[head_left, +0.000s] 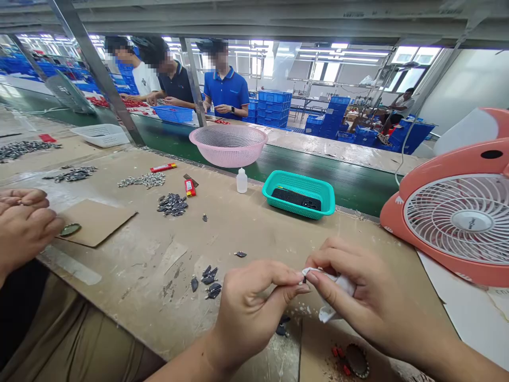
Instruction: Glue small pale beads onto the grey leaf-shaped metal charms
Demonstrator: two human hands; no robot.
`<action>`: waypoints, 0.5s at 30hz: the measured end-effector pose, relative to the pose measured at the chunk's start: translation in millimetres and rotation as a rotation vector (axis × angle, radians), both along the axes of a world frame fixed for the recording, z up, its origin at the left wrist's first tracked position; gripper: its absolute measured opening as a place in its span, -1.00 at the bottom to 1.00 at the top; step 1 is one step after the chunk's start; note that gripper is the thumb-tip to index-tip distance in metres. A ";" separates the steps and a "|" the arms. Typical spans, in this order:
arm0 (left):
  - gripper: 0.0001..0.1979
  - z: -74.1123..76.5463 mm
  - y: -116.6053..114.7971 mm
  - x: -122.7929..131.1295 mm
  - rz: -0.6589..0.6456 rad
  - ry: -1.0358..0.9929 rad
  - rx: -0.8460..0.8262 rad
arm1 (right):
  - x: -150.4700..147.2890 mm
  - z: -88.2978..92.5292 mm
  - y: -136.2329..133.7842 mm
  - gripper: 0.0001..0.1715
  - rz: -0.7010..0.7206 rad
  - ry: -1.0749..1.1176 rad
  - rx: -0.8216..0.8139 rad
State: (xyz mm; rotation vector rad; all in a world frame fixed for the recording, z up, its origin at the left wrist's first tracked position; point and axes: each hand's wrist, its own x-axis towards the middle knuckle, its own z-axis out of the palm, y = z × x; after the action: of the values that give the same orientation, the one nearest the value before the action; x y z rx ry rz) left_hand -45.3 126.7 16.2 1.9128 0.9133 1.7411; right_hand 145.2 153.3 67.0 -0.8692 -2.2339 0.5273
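While left fingertips (297, 280) and right fingertips (312, 276) pinching a white cloth (334, 289), coral fan (449, 233) beside

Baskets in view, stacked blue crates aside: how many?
4: pink mesh basket, centre; teal basket, right of it; white basket, far left; blue basket, across the belt by co-workers. Others may be hidden.
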 end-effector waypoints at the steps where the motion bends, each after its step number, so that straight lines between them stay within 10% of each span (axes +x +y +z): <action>1: -0.80 -0.2 -0.9 -0.8 0.020 0.034 0.036 | -1.1 -0.5 -1.5 -0.78 -0.007 0.005 -0.011; 15: -0.72 -7.9 -6.4 -8.7 0.142 0.293 0.408 | -2.5 0.4 -11.4 -0.66 -0.313 0.168 -0.117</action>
State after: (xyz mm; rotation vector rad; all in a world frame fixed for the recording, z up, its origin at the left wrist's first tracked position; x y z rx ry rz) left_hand -54.0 120.3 8.4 2.4707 0.8582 1.8721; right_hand 142.7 141.9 67.4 -1.1647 -1.8855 0.5632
